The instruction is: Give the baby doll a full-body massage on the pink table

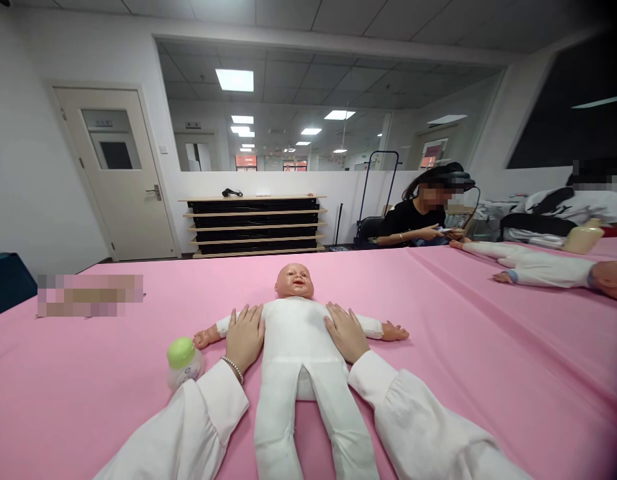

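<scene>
A baby doll (298, 333) with a white cloth body lies on its back on the pink-covered table, head away from me and arms spread. My left hand (245, 337) lies flat at the left side of its chest, over the upper arm, fingers stretched out. On the opposite side my right hand (345, 330) rests the same way near the doll's shoulder, fingers extended. Neither hand holds anything. Beside my left forearm stands a small white bottle with a green cap (182, 360), partly hidden by my sleeve.
Another doll in white (548, 263) lies at the table's right side, near a yellowish bottle (583, 237). Beyond the table sits a person wearing a headset (418, 213); another person (578, 200) is at far right. A blurred patch (91, 295) covers something on the left.
</scene>
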{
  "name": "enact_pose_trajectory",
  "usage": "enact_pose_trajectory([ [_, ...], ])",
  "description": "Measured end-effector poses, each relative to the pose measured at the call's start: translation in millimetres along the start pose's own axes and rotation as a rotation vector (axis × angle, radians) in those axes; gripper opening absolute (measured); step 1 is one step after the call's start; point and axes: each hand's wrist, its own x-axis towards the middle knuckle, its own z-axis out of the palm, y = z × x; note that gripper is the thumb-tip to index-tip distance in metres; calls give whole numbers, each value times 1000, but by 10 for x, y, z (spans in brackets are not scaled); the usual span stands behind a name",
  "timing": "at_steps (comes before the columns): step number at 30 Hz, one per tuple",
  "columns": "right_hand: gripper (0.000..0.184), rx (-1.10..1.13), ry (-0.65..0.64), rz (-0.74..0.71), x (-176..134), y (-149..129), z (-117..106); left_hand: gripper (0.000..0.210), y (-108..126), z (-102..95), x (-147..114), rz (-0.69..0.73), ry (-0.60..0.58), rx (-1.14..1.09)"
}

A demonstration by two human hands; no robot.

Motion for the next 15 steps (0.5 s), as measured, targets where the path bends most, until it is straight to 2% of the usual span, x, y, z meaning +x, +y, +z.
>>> enact_pose_trajectory([
  [5,50,-144,230,187,-19,26,-5,44,-31,40,-1,-165,130,113],
  [6,51,-112,275,189,-15,29,-7,45,-30,37,4,-184,160,92],
  [8,50,56,333,99,-13,13,-22,47,-21,13,10,-178,214,-13],
  [10,49,324,343,-49,-29,-39,-50,48,-2,-25,2,-84,245,-179],
  [12,48,573,323,-156,-62,-118,-84,49,24,-69,-22,86,230,-351],
  [15,48,709,223,-249,-110,-223,-122,50,69,-125,-69,330,111,-517],
])
